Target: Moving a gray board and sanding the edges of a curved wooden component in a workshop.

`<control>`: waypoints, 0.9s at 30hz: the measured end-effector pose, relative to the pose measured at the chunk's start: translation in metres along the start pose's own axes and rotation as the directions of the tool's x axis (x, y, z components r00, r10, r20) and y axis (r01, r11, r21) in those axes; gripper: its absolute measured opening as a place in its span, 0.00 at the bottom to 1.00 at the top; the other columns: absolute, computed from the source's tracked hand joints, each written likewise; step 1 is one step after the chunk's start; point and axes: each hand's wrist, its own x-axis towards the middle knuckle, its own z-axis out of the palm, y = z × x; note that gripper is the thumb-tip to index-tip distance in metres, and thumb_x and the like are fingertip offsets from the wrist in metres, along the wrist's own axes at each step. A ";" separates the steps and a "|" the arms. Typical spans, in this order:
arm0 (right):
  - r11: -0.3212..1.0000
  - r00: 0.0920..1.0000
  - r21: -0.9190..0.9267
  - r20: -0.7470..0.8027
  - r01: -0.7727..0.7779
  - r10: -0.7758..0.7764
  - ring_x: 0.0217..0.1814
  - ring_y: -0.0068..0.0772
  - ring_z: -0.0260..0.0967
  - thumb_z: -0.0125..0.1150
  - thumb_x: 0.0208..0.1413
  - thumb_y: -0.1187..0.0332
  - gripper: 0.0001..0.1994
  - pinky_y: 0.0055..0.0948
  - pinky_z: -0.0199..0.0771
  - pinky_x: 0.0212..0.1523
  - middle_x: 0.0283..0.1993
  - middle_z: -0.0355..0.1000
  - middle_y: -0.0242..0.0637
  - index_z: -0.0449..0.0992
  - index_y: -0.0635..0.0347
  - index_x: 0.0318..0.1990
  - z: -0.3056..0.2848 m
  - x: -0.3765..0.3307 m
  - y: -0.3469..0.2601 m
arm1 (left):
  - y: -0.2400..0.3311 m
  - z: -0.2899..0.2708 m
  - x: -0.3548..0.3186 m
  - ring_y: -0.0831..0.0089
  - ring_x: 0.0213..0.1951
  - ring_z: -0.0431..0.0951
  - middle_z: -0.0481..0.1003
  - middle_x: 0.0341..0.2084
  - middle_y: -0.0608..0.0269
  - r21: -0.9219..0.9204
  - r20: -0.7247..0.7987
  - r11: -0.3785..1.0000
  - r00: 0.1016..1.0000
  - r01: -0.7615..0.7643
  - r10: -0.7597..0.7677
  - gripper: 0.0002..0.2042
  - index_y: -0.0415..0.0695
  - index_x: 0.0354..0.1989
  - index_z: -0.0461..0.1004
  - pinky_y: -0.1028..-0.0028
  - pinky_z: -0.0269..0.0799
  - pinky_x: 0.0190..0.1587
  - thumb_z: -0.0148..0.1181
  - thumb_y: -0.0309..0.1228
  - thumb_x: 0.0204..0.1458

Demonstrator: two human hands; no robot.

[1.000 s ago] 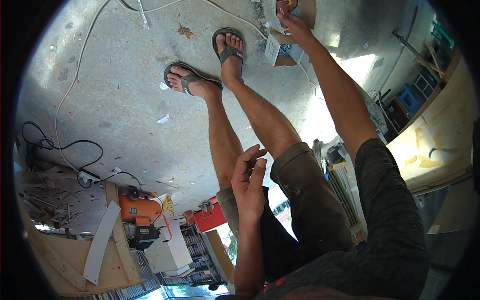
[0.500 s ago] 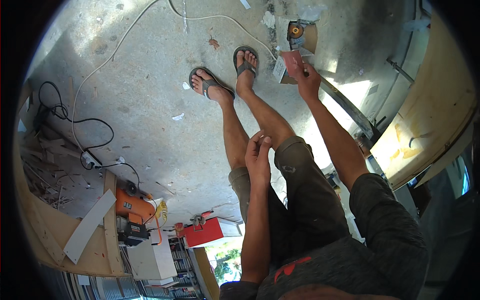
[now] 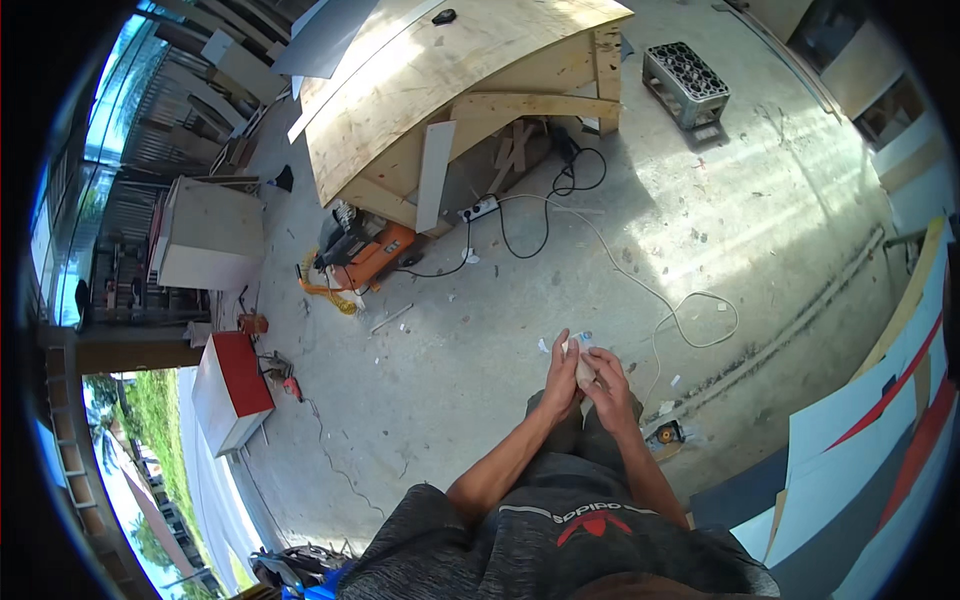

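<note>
My left hand (image 3: pixel 561 376) and my right hand (image 3: pixel 606 382) are together in front of my body, above my knees. Between them is a small pale piece (image 3: pixel 584 370) that looks like a folded sheet, perhaps sandpaper. The right fingers are closed on its right side. My left fingers point up and press along its other side. Most of the piece is covered by the fingers, so its full shape is hidden.
A large wooden workbench (image 3: pixel 400 95) stands ahead, an orange compressor (image 3: pixel 372 262) by its base. A red-topped box (image 3: pixel 238 375) lies left, a crate (image 3: pixel 688 85) far right. A cable (image 3: pixel 625 262) crosses the concrete floor. Pale and red panels (image 3: pixel 860 450) lean at right; an angle grinder (image 3: pixel 665 434) lies nearby.
My view has swung up from my feet to the workbench. My right hand, earlier held out to the right with a reddish sheet, has come in to meet my left hand, whose fingers were empty.
</note>
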 end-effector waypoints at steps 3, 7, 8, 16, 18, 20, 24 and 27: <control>0.991 0.978 0.120 0.207 -0.057 0.031 0.62 0.37 0.71 0.68 0.56 0.74 0.20 0.37 0.75 0.60 0.59 0.70 0.46 0.74 0.69 0.56 0.009 0.044 -0.070 | 0.041 -0.041 -0.021 0.77 0.35 0.77 0.76 0.42 0.61 -0.036 0.176 0.985 0.969 -0.170 0.174 0.29 0.47 0.70 0.58 0.76 0.75 0.29 0.43 0.53 0.70; 0.837 0.841 0.420 0.535 -0.352 0.085 0.60 0.31 0.71 0.68 0.58 0.74 0.26 0.30 0.75 0.58 0.60 0.71 0.41 0.69 0.67 0.63 0.016 0.100 -0.135 | 0.110 -0.034 -0.074 0.75 0.31 0.80 0.80 0.35 0.63 -0.328 -0.123 0.853 0.914 -0.405 0.386 0.17 0.38 0.53 0.75 0.76 0.75 0.23 0.53 0.40 0.68; 0.794 0.791 0.430 0.603 -0.430 0.103 0.60 0.31 0.71 0.68 0.57 0.75 0.27 0.30 0.75 0.57 0.60 0.71 0.41 0.68 0.67 0.64 0.025 0.108 -0.147 | 0.106 -0.039 -0.080 0.75 0.31 0.80 0.80 0.35 0.63 -0.349 -0.169 0.838 0.908 -0.419 0.384 0.17 0.38 0.53 0.75 0.76 0.75 0.23 0.53 0.40 0.68; 0.992 0.731 0.072 0.671 0.106 -0.127 0.57 0.34 0.73 0.70 0.51 0.73 0.26 0.32 0.77 0.51 0.56 0.72 0.42 0.75 0.64 0.60 0.093 0.022 -0.140 | 0.068 -0.084 -0.129 0.78 0.25 0.76 0.79 0.29 0.65 -0.227 -0.668 0.852 0.712 -0.472 0.217 0.10 0.40 0.45 0.79 0.74 0.67 0.18 0.55 0.34 0.66; 0.983 0.731 0.008 0.668 0.184 -0.142 0.56 0.37 0.74 0.69 0.51 0.73 0.25 0.34 0.77 0.52 0.57 0.72 0.44 0.76 0.62 0.60 0.107 -0.003 -0.139 | 0.051 -0.101 -0.140 0.77 0.22 0.74 0.78 0.27 0.65 -0.390 -0.643 0.781 0.752 -0.488 0.149 0.13 0.42 0.45 0.79 0.74 0.64 0.16 0.53 0.39 0.68; 0.965 0.695 0.005 0.693 0.261 -0.191 0.56 0.39 0.74 0.68 0.52 0.73 0.25 0.34 0.76 0.53 0.57 0.72 0.45 0.75 0.62 0.60 0.123 -0.018 -0.136 | 0.030 -0.133 -0.144 0.76 0.22 0.75 0.78 0.28 0.64 -0.418 -0.599 0.756 0.779 -0.504 0.189 0.18 0.43 0.47 0.78 0.75 0.63 0.14 0.49 0.46 0.69; 0.893 0.639 -0.055 0.719 0.446 -0.275 0.59 0.41 0.71 0.65 0.54 0.72 0.26 0.35 0.77 0.50 0.59 0.69 0.44 0.73 0.61 0.63 0.174 -0.019 -0.127 | 0.031 -0.188 -0.149 0.73 0.35 0.78 0.78 0.39 0.64 -0.573 -0.360 0.648 0.864 -0.502 0.350 0.30 0.45 0.60 0.71 0.72 0.70 0.29 0.42 0.60 0.67; 0.902 0.612 -0.038 0.747 0.430 -0.260 0.58 0.43 0.72 0.63 0.55 0.73 0.27 0.36 0.76 0.54 0.59 0.70 0.46 0.72 0.59 0.65 0.230 -0.016 -0.134 | 0.051 -0.234 -0.168 0.72 0.43 0.77 0.77 0.44 0.64 -0.622 -0.216 0.597 0.844 -0.507 0.491 0.35 0.45 0.65 0.67 0.71 0.70 0.39 0.37 0.63 0.67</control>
